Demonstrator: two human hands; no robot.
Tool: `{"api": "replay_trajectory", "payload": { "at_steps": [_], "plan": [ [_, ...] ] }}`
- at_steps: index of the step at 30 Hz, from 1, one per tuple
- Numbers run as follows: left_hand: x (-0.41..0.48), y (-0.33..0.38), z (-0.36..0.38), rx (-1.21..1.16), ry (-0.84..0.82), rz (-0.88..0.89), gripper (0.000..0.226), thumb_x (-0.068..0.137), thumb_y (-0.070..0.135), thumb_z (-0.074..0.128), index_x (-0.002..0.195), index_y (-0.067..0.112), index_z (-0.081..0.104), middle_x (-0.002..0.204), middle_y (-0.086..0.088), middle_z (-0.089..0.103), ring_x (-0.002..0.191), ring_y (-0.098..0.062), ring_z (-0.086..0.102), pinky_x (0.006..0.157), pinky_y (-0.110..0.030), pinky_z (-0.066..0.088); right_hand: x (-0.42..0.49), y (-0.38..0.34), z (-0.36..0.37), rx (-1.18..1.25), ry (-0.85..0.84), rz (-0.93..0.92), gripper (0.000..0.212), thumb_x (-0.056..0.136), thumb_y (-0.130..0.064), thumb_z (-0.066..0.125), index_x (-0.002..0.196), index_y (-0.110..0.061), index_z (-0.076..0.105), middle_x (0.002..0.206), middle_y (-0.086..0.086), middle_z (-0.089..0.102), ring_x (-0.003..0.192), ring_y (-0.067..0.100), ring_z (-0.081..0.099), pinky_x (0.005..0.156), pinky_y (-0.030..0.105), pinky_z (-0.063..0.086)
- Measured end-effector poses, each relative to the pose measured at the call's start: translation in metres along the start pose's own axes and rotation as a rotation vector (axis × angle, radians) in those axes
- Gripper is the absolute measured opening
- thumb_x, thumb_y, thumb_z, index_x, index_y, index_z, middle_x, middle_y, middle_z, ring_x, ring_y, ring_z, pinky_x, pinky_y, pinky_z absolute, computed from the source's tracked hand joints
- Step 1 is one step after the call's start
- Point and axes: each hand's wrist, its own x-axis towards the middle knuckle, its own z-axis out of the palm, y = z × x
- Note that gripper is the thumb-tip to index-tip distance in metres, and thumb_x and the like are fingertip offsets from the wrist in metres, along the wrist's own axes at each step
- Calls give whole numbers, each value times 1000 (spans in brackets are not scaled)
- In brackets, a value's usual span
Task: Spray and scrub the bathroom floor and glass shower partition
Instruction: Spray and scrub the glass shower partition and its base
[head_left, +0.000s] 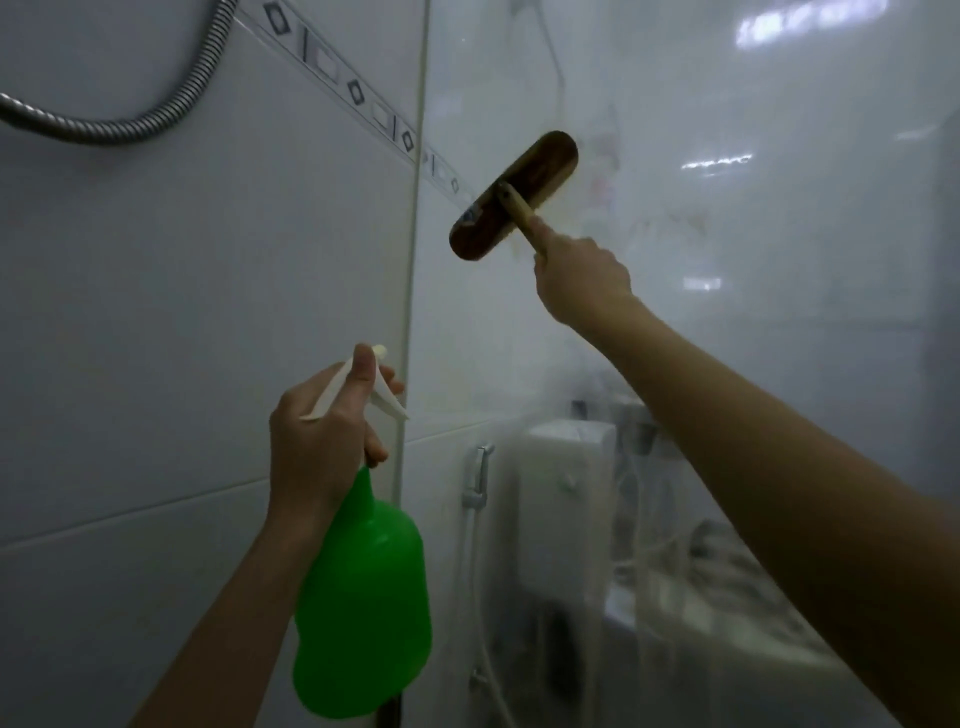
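green spray bottle (363, 597): nozzle up, lower left | wooden brush (540, 161): tilted, bristles against fogged glass partition (753, 322)

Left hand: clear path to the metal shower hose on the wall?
Probably yes: nothing stands between the left hand and the corrugated metal shower hose, though that hand grips the green plastic spray bottle.

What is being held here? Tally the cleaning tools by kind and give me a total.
Green spray bottle, held in the left hand: 1
Wooden scrub brush, held in the right hand: 1
Total: 2
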Motion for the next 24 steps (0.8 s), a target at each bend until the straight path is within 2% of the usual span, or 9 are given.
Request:
{"api": "replay_trajectory", "payload": {
  "at_steps": [2,5,8,10,12,15,18,20,24],
  "plan": [
    [-4,-2,-8,-16,12,-8,36,102,47,51,78,37,75,84,-12,77,37,-12,49,46,-23,42,-42,17,2,11,-25,33,53,104,-23,32,151,-38,15,73,6,54,57,19,55,54,34,52],
    [-8,-6,-16,-31,12,-12,36,101,50,51,83,31,76,82,-12,77,36,-12,47,42,-21,41,-109,39,19,3,-59,26,53,105,-27,31,152,-33,9,66,3,51,50,15,51,49,30,50],
    [-11,-4,-12,-46,32,-20,33,102,46,51,83,33,74,85,-2,78,36,-10,47,40,-17,40,-55,14,30,-27,14,-55,56,104,-25,32,152,-36,7,71,5,53,50,16,47,48,34,46],
    [-14,-1,-5,-43,47,-32,32,102,44,51,83,33,73,86,1,79,36,-9,47,41,-17,41,0,-20,31,-40,-15,-104,59,103,-20,32,151,-41,7,78,7,54,54,18,47,50,35,43],
    [-16,3,2,-50,39,-51,32,102,43,51,83,32,73,83,2,78,36,-8,48,44,-19,42,18,-31,33,-16,-51,-113,61,102,-18,32,150,-45,7,77,6,52,57,19,50,49,33,42],
    [-19,8,7,-77,17,-53,32,103,42,50,83,32,73,83,5,79,37,-11,47,49,-26,41,-51,3,46,26,-62,-89,58,103,-24,31,150,-41,2,68,4,49,52,18,50,45,32,43],
    [-22,11,11,-112,10,-62,32,103,41,50,84,30,74,85,4,79,37,-12,46,44,-21,42,-130,44,62,-46,-101,-132,58,104,-29,30,152,-36,-1,70,4,55,49,17,55,47,34,54],
    [-25,13,18,-123,-7,-67,32,103,41,50,86,29,74,86,3,79,36,-11,46,41,-16,40,-110,47,62,-81,-59,-181,56,105,-31,29,153,-35,-1,66,4,53,48,17,54,49,33,55],
    [-31,13,34,-112,-19,-82,33,102,44,51,87,26,74,88,0,79,37,-12,48,43,-17,41,-30,17,36,-36,-12,-168,52,105,-29,30,151,-39,9,67,5,50,54,20,55,53,36,56]
  ]
}}
